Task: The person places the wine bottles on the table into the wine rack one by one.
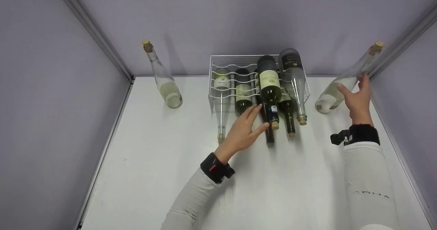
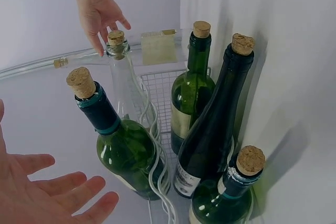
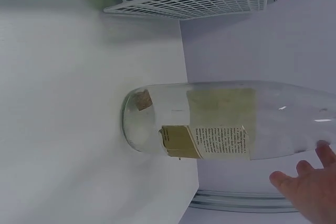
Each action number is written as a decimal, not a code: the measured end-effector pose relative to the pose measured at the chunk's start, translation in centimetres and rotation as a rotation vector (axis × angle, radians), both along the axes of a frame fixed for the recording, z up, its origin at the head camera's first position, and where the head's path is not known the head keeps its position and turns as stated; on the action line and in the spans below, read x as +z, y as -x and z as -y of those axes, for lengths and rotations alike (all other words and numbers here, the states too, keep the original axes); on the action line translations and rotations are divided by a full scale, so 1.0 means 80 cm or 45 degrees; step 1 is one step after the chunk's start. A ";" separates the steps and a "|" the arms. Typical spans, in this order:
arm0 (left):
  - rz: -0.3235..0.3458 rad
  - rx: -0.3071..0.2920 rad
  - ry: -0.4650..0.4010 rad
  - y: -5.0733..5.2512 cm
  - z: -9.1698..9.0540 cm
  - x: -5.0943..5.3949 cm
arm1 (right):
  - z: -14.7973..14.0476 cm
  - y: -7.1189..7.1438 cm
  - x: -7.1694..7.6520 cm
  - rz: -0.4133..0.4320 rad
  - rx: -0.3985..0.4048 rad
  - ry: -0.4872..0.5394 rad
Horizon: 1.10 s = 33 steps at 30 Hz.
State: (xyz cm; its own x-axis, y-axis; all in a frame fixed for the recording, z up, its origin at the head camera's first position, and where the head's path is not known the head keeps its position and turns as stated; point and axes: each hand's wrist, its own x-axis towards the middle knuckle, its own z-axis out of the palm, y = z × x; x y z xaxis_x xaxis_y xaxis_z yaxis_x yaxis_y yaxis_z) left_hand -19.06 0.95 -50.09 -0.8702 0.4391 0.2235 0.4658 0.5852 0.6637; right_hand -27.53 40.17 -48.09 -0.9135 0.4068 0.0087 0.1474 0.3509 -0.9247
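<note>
A white wire wine rack [image 1: 210, 83] holds several corked bottles, their necks toward me. My left hand [image 1: 242, 131] hovers before the rack with spread fingers, close to a dark green bottle with a cream label [image 1: 269, 79]. In the left wrist view that left hand [image 2: 52, 195] is beside the corked necks, holding nothing. My right hand [image 1: 358, 98] reaches a clear corked bottle [image 1: 344, 79] standing upright at the right. Its thumb and fingers are apart around the bottle's side. In the right wrist view a fingertip [image 3: 323, 144] meets the glass, without a closed grip.
Another clear corked bottle [image 1: 167, 86] stands at the back left of the white table [image 1: 153, 165]. Grey panels enclose the table at the back [image 1: 191, 25] and both sides. The rack stands close to the back panel, between the two standing clear bottles.
</note>
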 end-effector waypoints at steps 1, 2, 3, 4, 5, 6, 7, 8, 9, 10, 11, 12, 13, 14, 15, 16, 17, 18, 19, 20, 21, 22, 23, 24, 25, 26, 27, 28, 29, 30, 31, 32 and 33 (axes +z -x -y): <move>0.000 0.002 0.001 0.000 0.001 0.000 | 0.001 0.001 0.000 -0.006 -0.015 -0.003; 0.002 0.002 0.000 0.000 0.001 0.000 | 0.003 0.001 0.001 -0.013 -0.029 -0.011; 0.005 0.004 0.001 0.000 0.002 -0.001 | 0.004 0.002 0.001 -0.015 -0.041 -0.018; 0.008 0.007 0.001 0.001 0.002 -0.001 | 0.005 0.003 0.001 -0.016 -0.051 -0.021; 0.010 0.010 0.002 0.001 0.002 -0.001 | 0.006 0.003 0.001 -0.016 -0.063 -0.024; 0.012 0.011 0.002 0.001 0.003 -0.001 | 0.007 0.004 0.000 -0.006 -0.072 -0.026; 0.012 0.013 0.001 0.001 0.003 -0.001 | 0.008 0.004 0.000 0.005 -0.083 -0.032; 0.012 0.013 -0.002 0.001 0.003 0.000 | 0.008 0.005 0.000 0.014 -0.092 -0.035; 0.012 0.014 -0.005 0.001 0.004 -0.001 | 0.009 0.005 0.000 0.023 -0.102 -0.037; 0.012 0.014 -0.009 0.001 0.004 -0.001 | 0.010 0.006 0.000 0.027 -0.111 -0.037; 0.012 0.014 -0.012 0.001 0.004 -0.001 | 0.011 0.007 -0.001 0.029 -0.117 -0.035; 0.015 0.014 -0.015 0.001 0.004 -0.001 | 0.012 0.008 -0.001 0.033 -0.120 -0.040; 0.017 0.015 -0.016 0.001 0.004 -0.001 | 0.013 0.009 -0.002 0.031 -0.118 -0.037; 0.022 0.014 -0.020 0.001 0.005 -0.001 | 0.014 0.010 -0.003 0.032 -0.116 -0.025; 0.027 0.014 -0.022 0.001 0.005 -0.001 | 0.015 0.011 -0.004 0.035 -0.109 -0.007; 0.031 0.014 -0.025 0.001 0.005 -0.001 | 0.016 0.011 -0.005 0.037 -0.101 0.012; 0.036 0.013 -0.028 0.001 0.005 -0.001 | 0.018 0.011 -0.006 0.042 -0.092 0.037; 0.041 0.013 -0.033 0.001 0.005 -0.001 | 0.019 0.012 -0.007 0.045 -0.085 0.059; 0.045 0.012 -0.041 0.001 0.005 0.000 | 0.019 0.012 -0.008 0.045 -0.081 0.087; 0.050 0.011 -0.052 0.001 0.005 0.000 | 0.020 0.012 -0.009 0.043 -0.082 0.109; 0.056 0.010 -0.061 0.001 0.005 0.001 | 0.021 0.012 -0.010 0.036 -0.082 0.118; 0.063 0.009 -0.073 0.001 0.005 0.001 | 0.022 0.012 -0.011 0.028 -0.084 0.119; 0.071 0.007 -0.086 0.001 0.005 0.002 | 0.023 0.012 -0.012 0.019 -0.087 0.116; 0.081 0.006 -0.100 0.001 0.006 0.002 | 0.024 0.011 -0.013 0.008 -0.091 0.105; 0.092 0.004 -0.113 0.001 0.006 0.003 | 0.024 0.011 -0.014 -0.002 -0.096 0.091; 0.102 0.003 -0.124 0.001 0.006 0.003 | 0.025 0.010 -0.015 -0.015 -0.100 0.077; 0.113 0.003 -0.134 0.000 0.007 0.004 | 0.026 0.009 -0.016 -0.027 -0.104 0.066; 0.122 0.001 -0.146 0.000 0.008 0.005 | 0.027 0.008 -0.017 -0.039 -0.109 0.055; 0.131 -0.002 -0.155 0.000 0.008 0.005 | 0.028 0.007 -0.018 -0.051 -0.115 0.044; 0.140 -0.004 -0.166 -0.001 0.009 0.006 | 0.030 0.005 -0.020 -0.065 -0.120 0.031; 0.147 -0.007 -0.177 -0.001 0.009 0.007 | 0.031 0.003 -0.021 -0.083 -0.126 0.017; 0.153 -0.008 -0.186 -0.001 0.010 0.007 | 0.032 0.002 -0.022 -0.098 -0.130 0.002; 0.160 -0.010 -0.197 -0.001 0.010 0.007 | 0.033 0.000 -0.024 -0.118 -0.136 -0.017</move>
State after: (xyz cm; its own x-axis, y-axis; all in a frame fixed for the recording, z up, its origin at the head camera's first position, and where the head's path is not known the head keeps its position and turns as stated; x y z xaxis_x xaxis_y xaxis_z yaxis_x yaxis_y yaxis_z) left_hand -18.94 0.12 -49.51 -0.8923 0.4147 0.1786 0.3775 0.4682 0.7989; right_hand -27.54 37.50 -50.00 -0.8601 0.5009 0.0970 0.0990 0.3503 -0.9314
